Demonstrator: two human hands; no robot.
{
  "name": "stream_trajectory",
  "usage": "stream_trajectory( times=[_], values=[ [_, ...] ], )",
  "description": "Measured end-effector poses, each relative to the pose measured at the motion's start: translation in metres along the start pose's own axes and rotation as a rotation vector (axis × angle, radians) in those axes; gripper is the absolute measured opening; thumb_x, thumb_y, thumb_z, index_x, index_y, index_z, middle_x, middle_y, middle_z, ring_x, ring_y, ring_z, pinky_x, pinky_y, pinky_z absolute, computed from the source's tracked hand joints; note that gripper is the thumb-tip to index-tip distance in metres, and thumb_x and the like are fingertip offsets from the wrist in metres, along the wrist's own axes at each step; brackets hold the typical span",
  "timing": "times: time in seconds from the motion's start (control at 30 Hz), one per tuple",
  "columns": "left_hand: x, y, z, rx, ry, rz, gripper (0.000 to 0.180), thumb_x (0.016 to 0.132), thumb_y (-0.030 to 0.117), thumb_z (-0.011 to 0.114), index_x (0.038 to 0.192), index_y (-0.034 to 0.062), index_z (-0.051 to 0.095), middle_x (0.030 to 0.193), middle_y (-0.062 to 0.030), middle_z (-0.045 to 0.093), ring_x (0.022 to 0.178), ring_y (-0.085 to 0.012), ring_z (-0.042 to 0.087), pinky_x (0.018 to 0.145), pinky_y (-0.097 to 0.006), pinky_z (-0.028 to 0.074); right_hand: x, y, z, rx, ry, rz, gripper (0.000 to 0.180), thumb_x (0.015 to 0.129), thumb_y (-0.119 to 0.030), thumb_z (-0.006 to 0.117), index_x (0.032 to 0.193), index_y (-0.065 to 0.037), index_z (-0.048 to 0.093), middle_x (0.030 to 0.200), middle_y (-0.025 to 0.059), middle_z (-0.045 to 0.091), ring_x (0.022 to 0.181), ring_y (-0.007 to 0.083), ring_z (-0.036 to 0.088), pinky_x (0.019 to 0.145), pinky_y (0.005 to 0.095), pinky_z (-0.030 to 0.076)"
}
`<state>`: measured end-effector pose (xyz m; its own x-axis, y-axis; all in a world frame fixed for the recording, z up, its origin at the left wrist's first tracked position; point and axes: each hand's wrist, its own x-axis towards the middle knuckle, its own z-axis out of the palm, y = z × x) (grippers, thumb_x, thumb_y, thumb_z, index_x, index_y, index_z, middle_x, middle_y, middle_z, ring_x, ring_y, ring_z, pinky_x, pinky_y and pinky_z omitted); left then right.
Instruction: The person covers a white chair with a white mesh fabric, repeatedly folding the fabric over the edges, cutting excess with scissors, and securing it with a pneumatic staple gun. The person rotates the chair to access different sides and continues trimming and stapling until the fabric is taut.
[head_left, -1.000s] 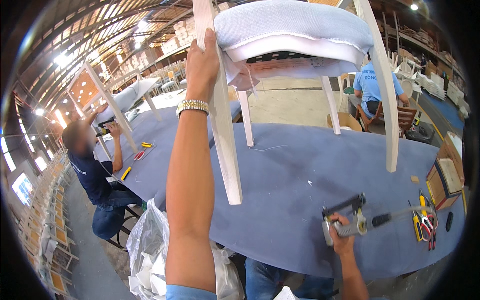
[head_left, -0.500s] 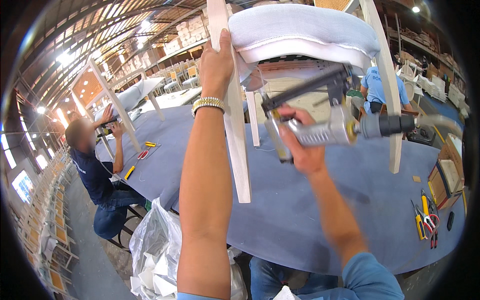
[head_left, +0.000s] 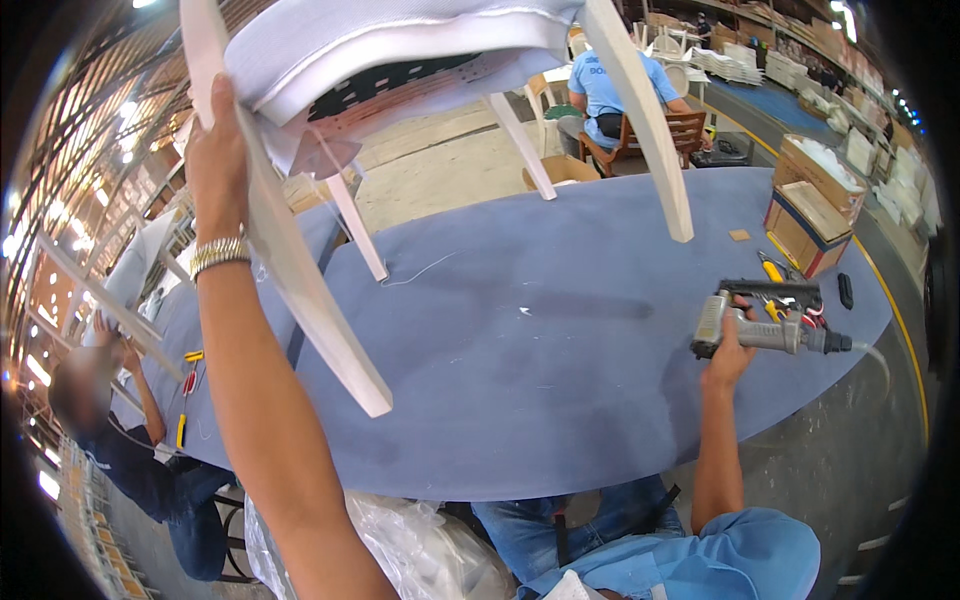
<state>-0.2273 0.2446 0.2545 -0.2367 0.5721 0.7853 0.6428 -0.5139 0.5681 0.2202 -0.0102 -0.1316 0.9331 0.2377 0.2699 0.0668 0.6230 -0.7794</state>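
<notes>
A pale wooden chair (head_left: pixel 400 40) with a light grey-blue upholstered seat is tilted above the blue-grey covered table (head_left: pixel 520 400). Its dark perforated seat underside shows below the fabric edge. My left hand (head_left: pixel 215 160), with a metal watch at the wrist, is closed round the chair's near left leg. Down at the table's right side, my right hand (head_left: pixel 733 350) grips a pneumatic staple gun (head_left: pixel 785 333), its hose trailing right. The gun is away from the chair, over or beside several hand tools; whether it touches the table I cannot tell.
Beside the gun lie yellow-handled pliers (head_left: pixel 770 268) and a black object (head_left: pixel 846 291); behind them stands a cardboard box (head_left: pixel 808 235). At left, a co-worker (head_left: pixel 120 440) sits by another chair (head_left: pixel 130 280). Another person (head_left: pixel 615 90) sits beyond the table. A clear plastic bag (head_left: pixel 420 545) hangs below the near edge.
The staple gun has moved from under the seat down to the table's right side with my right hand. The view has swung right; my left hand still grips the chair leg.
</notes>
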Motion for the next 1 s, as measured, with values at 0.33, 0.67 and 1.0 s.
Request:
stream_trajectory(
  times=[0.33, 0.67, 1.0],
  values=[
    [-0.063, 0.003, -0.027, -0.007, 0.035, 0.012, 0.081, 0.096, 0.067, 0.041, 0.128, -0.0045, 0.059, 0.109, -0.0249, 0.068, 0.102, -0.0356, 0.067, 0.09, -0.042, 0.049, 0.041, 0.0, -0.066, -0.195, -0.052, 0.564, 0.055, 0.096, -0.046, 0.06, 0.117, 0.005, 0.06, 0.099, 0.0144, 0.067, 0.077, 0.0189, 0.067, 0.068, 0.0288, 0.056],
    [-0.182, -0.088, -0.069, -0.13, 0.188, -0.09, 0.061, 0.1, 0.053, 0.048, 0.11, -0.0047, 0.065, 0.095, -0.0245, 0.07, 0.088, -0.033, 0.068, 0.079, -0.042, 0.051, 0.02, -0.086, 0.076, -0.324, -0.654, -0.381, 0.039, 0.102, -0.025, 0.054, 0.128, 0.003, 0.054, 0.124, 0.0204, 0.059, 0.1, 0.0227, 0.065, 0.086, 0.0334, 0.051],
    [-0.216, -0.056, -0.103, -0.355, 0.141, -0.144, 0.066, 0.097, 0.057, 0.054, 0.126, -0.0017, 0.06, 0.106, -0.018, 0.07, 0.098, -0.0229, 0.065, 0.087, -0.034, 0.05, 0.004, -0.014, 0.113, -0.345, -0.617, -0.535, 0.053, 0.106, -0.03, 0.046, 0.14, 0.009, 0.034, 0.123, 0.0266, 0.055, 0.1, 0.0289, 0.065, 0.087, 0.0378, 0.053]
  ],
)
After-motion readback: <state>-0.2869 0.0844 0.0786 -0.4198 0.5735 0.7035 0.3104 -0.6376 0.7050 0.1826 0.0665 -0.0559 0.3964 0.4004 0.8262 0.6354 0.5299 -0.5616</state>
